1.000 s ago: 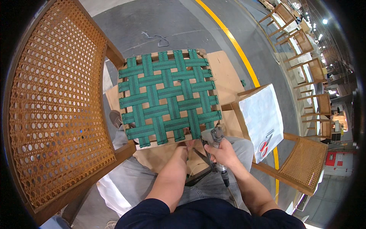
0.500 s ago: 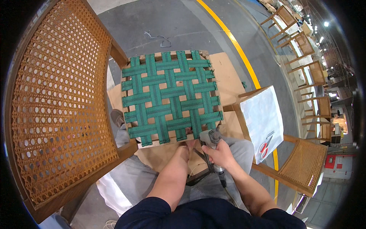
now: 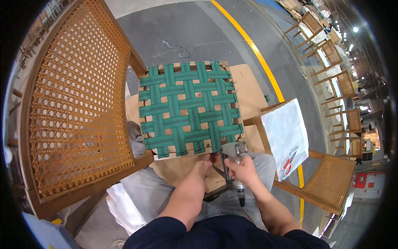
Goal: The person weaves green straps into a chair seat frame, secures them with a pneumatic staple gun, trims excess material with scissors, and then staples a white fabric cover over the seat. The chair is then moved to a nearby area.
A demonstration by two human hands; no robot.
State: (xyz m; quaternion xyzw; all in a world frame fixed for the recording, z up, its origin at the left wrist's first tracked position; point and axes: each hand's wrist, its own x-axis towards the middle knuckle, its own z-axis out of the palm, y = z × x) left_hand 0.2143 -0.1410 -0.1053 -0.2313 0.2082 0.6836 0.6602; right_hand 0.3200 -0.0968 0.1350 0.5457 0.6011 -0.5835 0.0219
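Green woven webbing (image 3: 194, 120) crosses a wooden seat frame (image 3: 182, 157) in front of me, its strap ends fixed around the edges. My right hand (image 3: 244, 170) is closed around the handle of a grey pneumatic staple gun (image 3: 235, 150). The tool's head sits at the near right corner of the seat, close to the last strap; I cannot tell whether it touches. A hose fitting hangs from the handle's lower end. My left hand (image 3: 203, 162) reaches to the near edge of the frame, and its fingers are mostly hidden beneath it.
At left rises a large cane chair back (image 3: 78, 99) in a wooden frame. On the right, a white-covered seat (image 3: 286, 133) carries red-handled scissors (image 3: 287, 165), beside another cane back (image 3: 331, 178). Cardboard (image 3: 251, 95) lies underneath. Several chairs (image 3: 342, 83) line the far right.
The whole view has shifted, so the seat and chair back appear slightly right. The staple gun's head has turned a little and sits slightly farther right. Both hands stay near the same places.
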